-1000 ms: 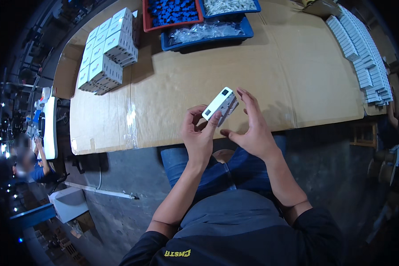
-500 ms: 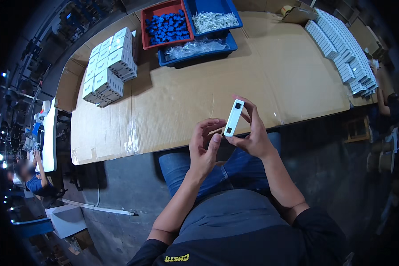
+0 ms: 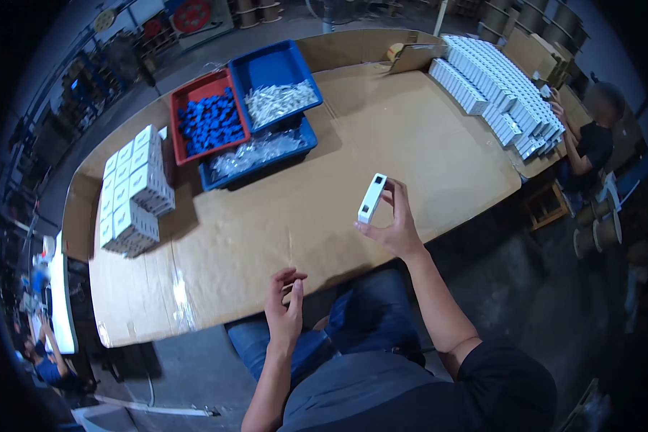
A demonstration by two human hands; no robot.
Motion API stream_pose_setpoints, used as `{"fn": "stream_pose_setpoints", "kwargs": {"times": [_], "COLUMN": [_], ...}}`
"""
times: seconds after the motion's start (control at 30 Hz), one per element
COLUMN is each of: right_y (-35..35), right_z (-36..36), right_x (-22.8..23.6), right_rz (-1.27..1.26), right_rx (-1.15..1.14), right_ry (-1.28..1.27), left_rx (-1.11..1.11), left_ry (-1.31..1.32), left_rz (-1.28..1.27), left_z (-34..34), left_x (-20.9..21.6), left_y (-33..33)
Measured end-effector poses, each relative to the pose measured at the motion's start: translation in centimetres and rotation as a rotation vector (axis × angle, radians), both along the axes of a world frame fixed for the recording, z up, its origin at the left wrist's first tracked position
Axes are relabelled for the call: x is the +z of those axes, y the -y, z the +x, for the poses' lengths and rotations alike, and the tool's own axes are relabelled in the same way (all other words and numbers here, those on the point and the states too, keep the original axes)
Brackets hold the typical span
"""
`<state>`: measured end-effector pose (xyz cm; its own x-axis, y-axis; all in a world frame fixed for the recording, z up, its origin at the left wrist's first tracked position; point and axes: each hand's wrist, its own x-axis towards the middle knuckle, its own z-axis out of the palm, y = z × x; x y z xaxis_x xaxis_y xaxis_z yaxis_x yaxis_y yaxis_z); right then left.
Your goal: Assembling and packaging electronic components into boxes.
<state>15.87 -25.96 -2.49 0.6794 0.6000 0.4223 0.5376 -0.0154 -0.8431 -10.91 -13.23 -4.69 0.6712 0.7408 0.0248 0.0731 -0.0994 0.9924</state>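
Note:
My right hand (image 3: pixel 396 223) holds a small white rectangular plastic case (image 3: pixel 372 197) above the cardboard-covered table (image 3: pixel 266 230). Two dark square openings show on the case's narrow face, one near each end. Thumb and fingers grip it from its right side and lower end, and the case stands tilted. Lower and to the left, my left hand (image 3: pixel 285 309) is at the table's front edge, holding nothing. Its thumb is apart from its half-bent fingers.
A block of stacked white boxes (image 3: pixel 133 191) stands at the left. Beyond are a red bin (image 3: pixel 182 97) of blue parts, a blue bin (image 3: pixel 270 61) of white pieces and another blue bin (image 3: pixel 306 137) of clear bags. Rows of white cases (image 3: pixel 500 90) lie far right, near another person (image 3: pixel 590 147).
My left hand has drawn away from the white case, down and to the left. The right hand now carries the case alone, farther over the table. The whole view has turned toward the right.

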Motion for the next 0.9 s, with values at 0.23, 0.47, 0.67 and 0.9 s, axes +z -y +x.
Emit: {"fn": "stream_pose_setpoints", "kwargs": {"times": [0.23, 0.47, 0.67, 0.9], "right_y": [3.1, 8.5, 15.7, 14.3], "right_z": [12.5, 27.0, 43.3, 53.3], "right_x": [-5.4, -8.0, -10.1, -7.3], "right_rz": [-0.123, 0.019, 0.084, -0.320], "right_rx": [-0.586, -0.759, -0.845, -1.159], "right_ry": [-0.094, -0.130, -0.004, 0.074], "left_rx": [-0.033, -0.138, -0.105, -0.124], "left_ry": [-0.125, -0.134, -0.223, -0.381], "left_rz": [0.205, 0.494, 0.817, 0.822], "left_z": [5.3, 11.7, 13.4, 13.8], "left_x": [-2.3, -3.6, -4.8, -4.5], "left_y": [0.8, 0.7, 2.0, 1.7]}}
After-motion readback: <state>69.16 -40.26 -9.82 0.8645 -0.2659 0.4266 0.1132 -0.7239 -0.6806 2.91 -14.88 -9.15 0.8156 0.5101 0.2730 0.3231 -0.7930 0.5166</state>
